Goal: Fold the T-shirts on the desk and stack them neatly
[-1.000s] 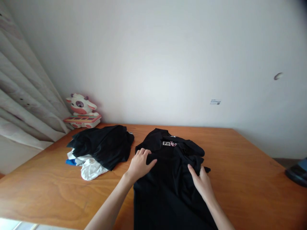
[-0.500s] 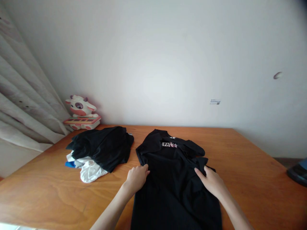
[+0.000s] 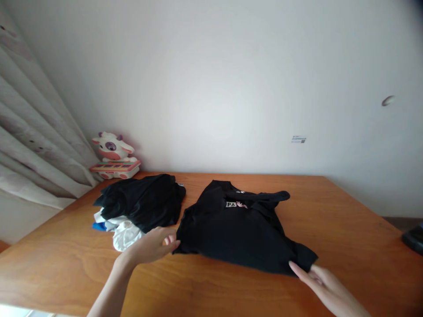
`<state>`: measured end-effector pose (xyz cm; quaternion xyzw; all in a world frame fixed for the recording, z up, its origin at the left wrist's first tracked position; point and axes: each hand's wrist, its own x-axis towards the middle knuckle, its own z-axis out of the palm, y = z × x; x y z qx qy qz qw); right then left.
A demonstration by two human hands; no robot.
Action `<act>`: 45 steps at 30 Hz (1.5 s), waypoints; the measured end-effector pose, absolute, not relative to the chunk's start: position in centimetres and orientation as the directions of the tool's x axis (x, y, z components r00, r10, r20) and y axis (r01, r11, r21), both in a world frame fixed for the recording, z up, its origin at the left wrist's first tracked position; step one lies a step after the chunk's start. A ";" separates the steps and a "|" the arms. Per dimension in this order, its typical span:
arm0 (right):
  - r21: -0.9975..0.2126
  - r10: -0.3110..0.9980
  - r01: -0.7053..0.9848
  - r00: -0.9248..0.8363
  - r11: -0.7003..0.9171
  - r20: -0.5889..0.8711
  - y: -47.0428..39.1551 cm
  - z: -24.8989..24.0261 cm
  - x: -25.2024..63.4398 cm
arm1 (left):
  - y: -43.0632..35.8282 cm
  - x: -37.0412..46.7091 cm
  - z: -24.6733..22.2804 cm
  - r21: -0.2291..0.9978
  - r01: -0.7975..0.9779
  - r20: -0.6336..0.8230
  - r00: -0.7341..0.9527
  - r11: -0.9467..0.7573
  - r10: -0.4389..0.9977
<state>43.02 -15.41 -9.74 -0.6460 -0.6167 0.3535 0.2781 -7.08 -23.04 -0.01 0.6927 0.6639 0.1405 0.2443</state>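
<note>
The black fabric T-shirt (image 3: pixel 238 235) with a white-and-pink chest print, earlier running past the bottom of view, now ends in a visible near edge above the brown wooden worktop (image 3: pixel 198 293). The left hand (image 3: pixel 152 246) grips farther left, the right hand (image 3: pixel 325 285) farther right and lower.

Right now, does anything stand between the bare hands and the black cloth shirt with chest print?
Nothing visible: the left hand and right hand hold the black shirt at its near corners. The black and white cloth heap lies aside.
</note>
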 end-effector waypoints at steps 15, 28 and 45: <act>-0.492 0.938 0.803 -0.238 0.337 0.253 -15.7 -10.3 39.0 | -21.8 0.4 -7.0 0.339 0.921 0.186 0.135 -0.193 0.973; -0.375 0.985 0.917 -0.089 0.139 0.149 -7.3 -7.9 32.1 | -14.5 1.4 -5.3 0.315 0.930 0.283 0.096 -0.187 0.954; -0.214 0.940 0.936 -0.311 0.278 -0.138 5.1 -6.3 26.8 | -12.4 0.7 -11.1 0.226 0.974 0.235 -0.072 0.017 0.969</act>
